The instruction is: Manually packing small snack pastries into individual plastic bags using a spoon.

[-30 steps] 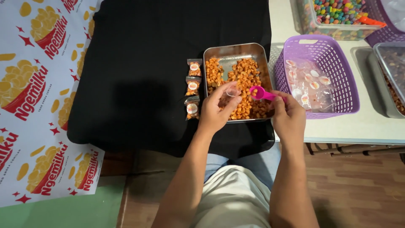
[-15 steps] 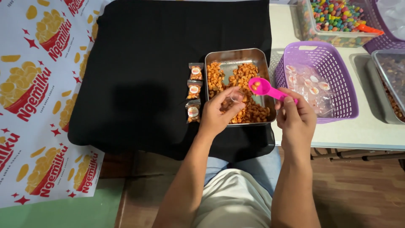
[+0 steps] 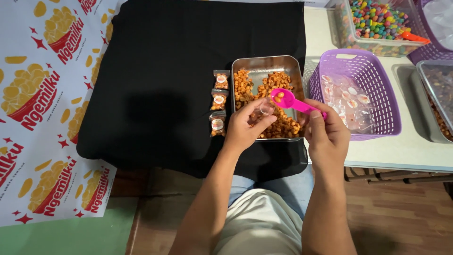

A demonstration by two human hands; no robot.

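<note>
A metal tray (image 3: 264,63) of orange-brown snack pieces sits on a black cloth (image 3: 174,71). My left hand (image 3: 245,127) holds a small clear plastic pouch (image 3: 265,108) over the tray's near half. My right hand (image 3: 325,130) grips a pink spoon (image 3: 290,100) by its handle; the bowl carries a few snack pieces and hovers just right of the pouch's mouth. Three small filled pouches (image 3: 219,101) lie in a column on the cloth, left of the tray.
A purple basket (image 3: 377,71) with empty clear pouches stands right of the tray. A clear tub of coloured candies (image 3: 377,21) sits behind it, and another metal tray (image 3: 436,94) at far right. A printed sheet (image 3: 42,94) covers the left side.
The pink spoon has risen from the snack pile with a few pieces in it and swung toward the pouch. My left hand has tilted the pouch up toward the spoon.
</note>
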